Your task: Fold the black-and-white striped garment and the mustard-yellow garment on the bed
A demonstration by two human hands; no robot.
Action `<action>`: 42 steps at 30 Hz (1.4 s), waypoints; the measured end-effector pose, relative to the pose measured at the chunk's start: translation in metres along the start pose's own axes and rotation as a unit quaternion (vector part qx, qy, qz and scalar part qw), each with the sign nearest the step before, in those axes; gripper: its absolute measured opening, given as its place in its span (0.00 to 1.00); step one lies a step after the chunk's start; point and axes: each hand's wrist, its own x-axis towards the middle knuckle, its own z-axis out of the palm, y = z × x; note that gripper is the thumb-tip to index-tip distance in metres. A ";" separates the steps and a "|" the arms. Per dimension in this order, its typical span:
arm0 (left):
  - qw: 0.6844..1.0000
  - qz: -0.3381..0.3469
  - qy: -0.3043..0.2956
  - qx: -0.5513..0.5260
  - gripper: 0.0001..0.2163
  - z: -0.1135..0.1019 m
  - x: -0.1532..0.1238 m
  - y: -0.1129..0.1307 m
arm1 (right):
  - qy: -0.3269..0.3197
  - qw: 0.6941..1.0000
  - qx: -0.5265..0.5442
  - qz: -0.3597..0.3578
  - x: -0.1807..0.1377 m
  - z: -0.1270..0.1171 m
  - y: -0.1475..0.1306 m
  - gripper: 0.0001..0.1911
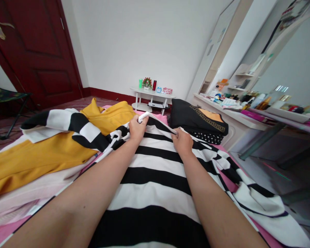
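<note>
A black-and-white striped garment (155,186) lies spread over the pink bed in front of me. My left hand (136,129) is closed on its white far edge, lifting it slightly. My right hand (182,141) is closed on the same edge a little to the right. One striped sleeve (67,125) trails off to the left over a yellow garment (36,155).
A folded black garment with a gold band (198,120) sits at the bed's far right. A small white table (151,98) with a cup, a plant and a bottle stands by the wall. A cluttered dressing table (237,106) runs along the right. A dark red door (38,48) is at the left.
</note>
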 end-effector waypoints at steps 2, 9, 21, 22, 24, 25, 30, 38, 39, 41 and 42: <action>1.000 0.009 -0.007 0.004 0.18 -0.001 -0.001 0.001 | 0.007 0.999 -0.027 0.030 0.004 -0.008 -0.004 0.11; 0.999 0.032 -0.013 0.016 0.18 -0.002 -0.002 0.004 | 0.086 0.991 0.012 0.103 0.024 -0.052 -0.024 0.10; 0.975 0.203 -0.070 -0.050 0.13 0.007 -0.004 0.006 | 0.165 0.911 0.378 -0.002 0.025 -0.001 0.008 0.18; 0.970 0.217 -0.104 -0.046 0.19 0.008 -0.005 0.003 | 0.153 0.909 0.387 -0.020 0.024 0.003 0.008 0.22; 0.957 0.231 -0.177 -0.017 0.29 0.009 -0.008 -0.002 | 0.126 0.927 0.348 -0.055 0.018 0.008 0.005 0.29; 0.949 0.237 -0.209 0.004 0.33 0.009 -0.010 -0.004 | 0.119 0.943 0.304 -0.069 0.014 0.008 0.003 0.30; 0.916 0.288 -0.268 0.079 0.20 0.006 -0.017 -0.001 | 0.111 0.988 0.095 -0.060 -0.002 -0.003 -0.012 0.20; 0.821 0.298 -0.405 0.271 0.20 0.004 -0.026 0.009 | -0.073 0.990 0.004 -0.125 -0.002 0.016 -0.004 0.15; 0.810 0.299 -0.411 0.293 0.21 0.006 -0.027 0.006 | -0.090 0.987 0.004 -0.135 -0.002 0.020 -0.001 0.19; 0.796 0.275 -0.410 0.350 0.25 0.010 -0.027 -0.001 | -0.118 0.980 -0.003 -0.158 -0.003 0.027 0.002 0.27; 0.791 0.253 -0.410 0.377 0.27 0.012 -0.027 -0.004 | -0.134 0.977 -0.011 -0.168 -0.003 0.029 0.003 0.30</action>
